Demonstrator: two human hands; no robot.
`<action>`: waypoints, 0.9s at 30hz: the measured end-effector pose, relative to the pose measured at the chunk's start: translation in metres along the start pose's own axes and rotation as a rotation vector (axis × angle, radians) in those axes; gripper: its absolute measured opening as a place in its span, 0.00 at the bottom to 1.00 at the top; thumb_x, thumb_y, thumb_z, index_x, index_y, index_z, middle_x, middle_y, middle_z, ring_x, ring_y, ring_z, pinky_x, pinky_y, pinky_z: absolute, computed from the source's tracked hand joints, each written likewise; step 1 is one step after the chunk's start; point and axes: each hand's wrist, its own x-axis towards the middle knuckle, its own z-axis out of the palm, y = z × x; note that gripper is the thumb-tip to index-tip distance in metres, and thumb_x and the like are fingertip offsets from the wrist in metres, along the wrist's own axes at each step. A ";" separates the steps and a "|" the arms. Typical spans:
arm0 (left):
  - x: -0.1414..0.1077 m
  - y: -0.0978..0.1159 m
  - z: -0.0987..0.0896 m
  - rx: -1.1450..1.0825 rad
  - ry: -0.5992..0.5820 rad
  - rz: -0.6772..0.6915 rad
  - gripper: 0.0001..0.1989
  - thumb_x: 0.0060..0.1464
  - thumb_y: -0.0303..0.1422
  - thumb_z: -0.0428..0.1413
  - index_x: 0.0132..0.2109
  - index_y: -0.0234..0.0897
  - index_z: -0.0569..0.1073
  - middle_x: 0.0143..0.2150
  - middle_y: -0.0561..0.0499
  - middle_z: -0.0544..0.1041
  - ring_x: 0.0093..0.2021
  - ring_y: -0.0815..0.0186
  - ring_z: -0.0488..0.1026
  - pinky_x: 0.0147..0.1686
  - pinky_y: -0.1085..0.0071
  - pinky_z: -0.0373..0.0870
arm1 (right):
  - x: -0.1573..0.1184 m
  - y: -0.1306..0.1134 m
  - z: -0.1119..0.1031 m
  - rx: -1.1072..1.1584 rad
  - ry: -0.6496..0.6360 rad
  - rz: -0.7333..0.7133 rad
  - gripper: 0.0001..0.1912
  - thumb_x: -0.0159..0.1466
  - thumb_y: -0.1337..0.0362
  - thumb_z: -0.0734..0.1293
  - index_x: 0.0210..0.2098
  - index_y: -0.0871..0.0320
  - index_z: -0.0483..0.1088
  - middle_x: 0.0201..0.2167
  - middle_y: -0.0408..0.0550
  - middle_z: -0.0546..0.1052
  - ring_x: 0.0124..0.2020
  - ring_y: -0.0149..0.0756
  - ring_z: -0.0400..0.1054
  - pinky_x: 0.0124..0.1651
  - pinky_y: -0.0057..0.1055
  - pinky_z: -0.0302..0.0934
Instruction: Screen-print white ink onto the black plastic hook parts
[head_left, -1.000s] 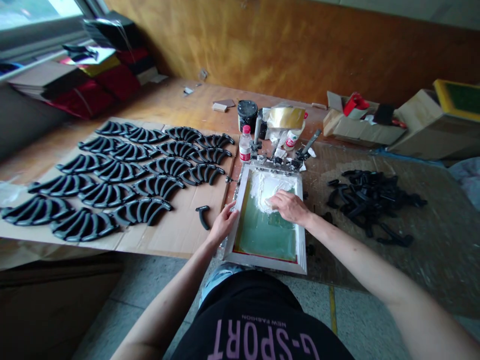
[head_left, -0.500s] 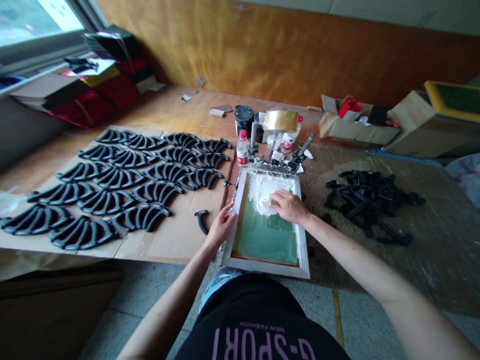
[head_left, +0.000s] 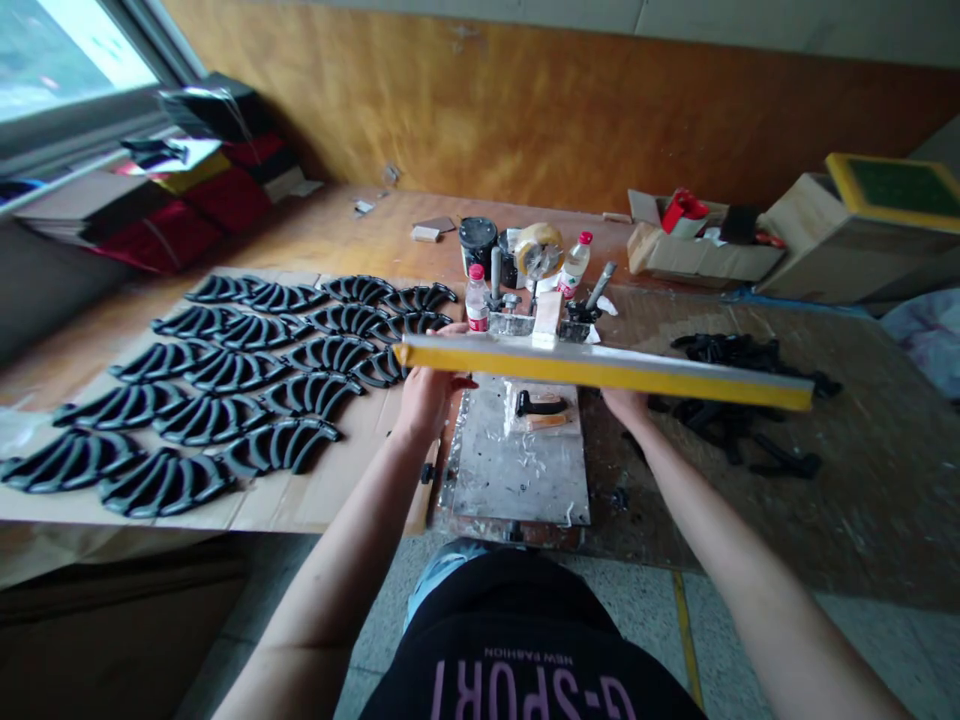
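A screen-printing frame (head_left: 600, 370), seen almost edge-on with its yellow and silvery side towards me, is tilted up above the metal base plate (head_left: 517, 475). My left hand (head_left: 426, 398) is closed round its left part, with fingers showing above and below the edge. Under the frame, to the right of the plate, is my right hand (head_left: 626, 400); its fingers are hidden. A black curved handle (head_left: 543, 404) lies on a small pad on the plate, between my hands. The pale squeegee block (head_left: 547, 318) stands up behind the frame's edge.
Rows of black handles (head_left: 184, 484) lie on cardboard at left. A loose pile of black handles (head_left: 724, 430) is at right. Behind the clamps stand a red-capped bottle (head_left: 476, 300), a black tub (head_left: 477, 240) and tape (head_left: 540, 250). An open carton (head_left: 675, 255) sits at back right.
The screen frame has swung up from lying flat, uncovering the plate and handle. My right hand has left the squeegee and moved under the frame. The lone handle on the cardboard no longer shows.
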 end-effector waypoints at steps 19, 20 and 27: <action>-0.086 -0.120 -0.179 0.634 0.407 -0.696 0.28 0.57 0.53 0.43 0.25 0.34 0.69 0.19 0.46 0.72 0.16 0.68 0.64 0.17 0.73 0.59 | -0.101 0.050 -0.027 -0.230 -0.227 -0.096 0.24 0.58 0.82 0.58 0.43 0.54 0.76 0.47 0.50 0.75 0.51 0.40 0.65 0.54 0.38 0.61; -0.087 -0.122 -0.199 0.737 0.400 -0.737 0.28 0.58 0.52 0.42 0.23 0.34 0.68 0.18 0.45 0.71 0.16 0.67 0.63 0.17 0.73 0.58 | -0.104 0.079 -0.036 -0.306 -0.240 -0.056 0.23 0.57 0.82 0.58 0.40 0.54 0.77 0.49 0.51 0.74 0.52 0.43 0.65 0.55 0.41 0.60; -0.076 -0.104 -0.196 1.150 0.108 -0.813 0.28 0.54 0.53 0.44 0.19 0.38 0.67 0.11 0.46 0.64 0.12 0.59 0.62 0.16 0.66 0.59 | -0.110 0.116 -0.038 -0.383 -0.297 -0.071 0.15 0.58 0.76 0.64 0.40 0.55 0.75 0.46 0.53 0.76 0.51 0.47 0.65 0.54 0.45 0.61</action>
